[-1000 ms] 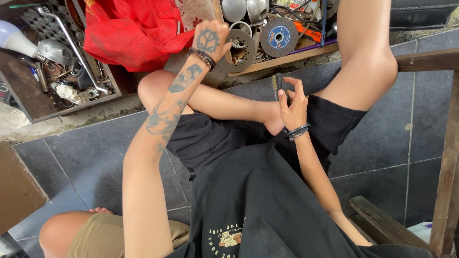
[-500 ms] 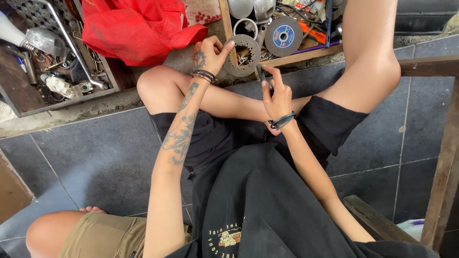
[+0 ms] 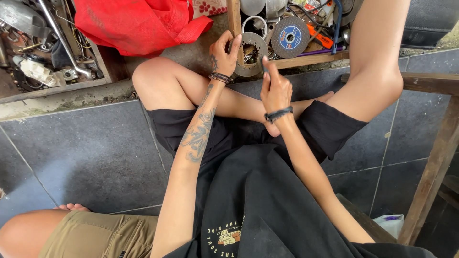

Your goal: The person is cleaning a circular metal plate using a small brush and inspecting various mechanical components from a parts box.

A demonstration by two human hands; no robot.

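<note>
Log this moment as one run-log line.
left hand: grips toothed metal ring | right hand: holds thin dark tool, tip near ring | nearby: wooden tray, blue-labelled grinding disc, red cloth

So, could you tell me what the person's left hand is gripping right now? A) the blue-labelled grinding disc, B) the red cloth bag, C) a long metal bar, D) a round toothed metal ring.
D: the left hand has its fingers curled over the rim of the toothed metal ring at the wooden tray.
</note>
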